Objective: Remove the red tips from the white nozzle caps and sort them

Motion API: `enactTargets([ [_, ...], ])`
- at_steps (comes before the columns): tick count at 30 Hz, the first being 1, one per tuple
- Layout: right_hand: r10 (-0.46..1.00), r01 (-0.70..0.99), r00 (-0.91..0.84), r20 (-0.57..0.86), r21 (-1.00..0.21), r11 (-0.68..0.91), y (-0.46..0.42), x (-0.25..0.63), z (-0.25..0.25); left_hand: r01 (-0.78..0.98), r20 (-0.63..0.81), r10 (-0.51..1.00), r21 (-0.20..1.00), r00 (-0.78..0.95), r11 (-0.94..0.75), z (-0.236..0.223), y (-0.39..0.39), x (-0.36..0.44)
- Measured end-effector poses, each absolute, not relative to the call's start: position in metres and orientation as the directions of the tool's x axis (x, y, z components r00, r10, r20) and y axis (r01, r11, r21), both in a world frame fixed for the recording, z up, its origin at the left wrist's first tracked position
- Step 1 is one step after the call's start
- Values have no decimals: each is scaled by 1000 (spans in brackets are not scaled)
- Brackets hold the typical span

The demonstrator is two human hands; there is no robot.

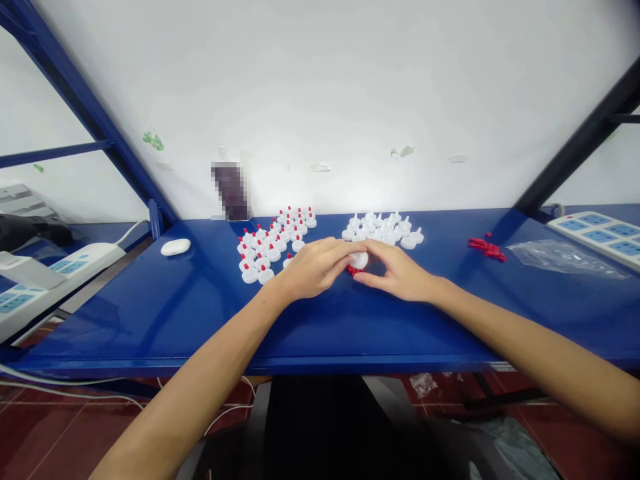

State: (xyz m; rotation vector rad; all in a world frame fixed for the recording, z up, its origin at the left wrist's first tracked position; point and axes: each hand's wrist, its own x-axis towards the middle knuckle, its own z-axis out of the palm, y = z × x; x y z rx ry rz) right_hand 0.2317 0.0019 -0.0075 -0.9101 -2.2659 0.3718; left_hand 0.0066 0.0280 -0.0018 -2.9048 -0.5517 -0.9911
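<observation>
Over the middle of the blue table (200,327), my left hand (317,267) and my right hand (397,270) meet around a white plastic nozzle cap (359,259). The fingers of both hands are closed about it, and its tip is hidden. Just below it lies a small pile of red tip caps (355,271), partly covered by my fingers. To the left stand several white nozzle caps with red tips (273,253). Beyond my right hand is a group of white nozzle caps with bare tips (385,230).
At the right lie more red tip caps (487,249), a clear plastic bag (560,259) and a power strip (600,233). A white earbud case (175,247) rests at the left. A blurred-out phone-like object (233,192) leans on the wall. Another power strip (70,273) is further left.
</observation>
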Motion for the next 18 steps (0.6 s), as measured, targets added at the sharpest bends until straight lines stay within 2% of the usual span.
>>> enactTargets([
  [3,670,505,-557,490,-441,742,2,231,-9,337,607,273,9,746,-941,-6,25,13],
  [5,676,516,-553,487,-436,737,2,231,-9,395,606,298,-31,738,-918,-7,24,15],
  [9,678,534,-552,485,-419,734,1,232,-8,496,574,391,-31,720,-868,-6,23,14],
  [13,658,545,-560,504,-375,750,2,233,-8,506,536,388,-88,750,-858,-5,24,13],
  [18,671,552,-577,467,-383,741,3,234,-9,501,519,363,-152,774,-852,-6,21,18],
])
